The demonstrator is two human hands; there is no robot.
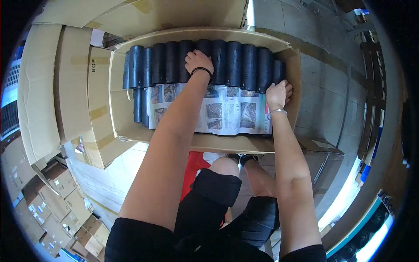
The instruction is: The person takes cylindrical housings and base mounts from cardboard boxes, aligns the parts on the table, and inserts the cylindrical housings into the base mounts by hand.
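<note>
A row of black cylinders [233, 65] with a fine dotted surface lies side by side in an open cardboard box [209, 142]. My left hand [199, 62] rests over the middle of the row, its fingers curled on one black cylinder [186, 65]. At the right end, my right hand [278, 94] has bent fingers at the lower end of a shorter-looking black cylinder [279, 72]; its fingertips are partly hidden. Printed newspaper [231, 115] covers the front part of the box. More dark cylinders [138, 107] show beneath the row at the left.
Large cardboard cartons [72, 87] stand at the left, and another carton [174, 17] is behind the box. Several smaller boxes [56, 205] are stacked at lower left. Something red [194, 168] shows beside my legs. Tiled floor [314, 87] extends along the right.
</note>
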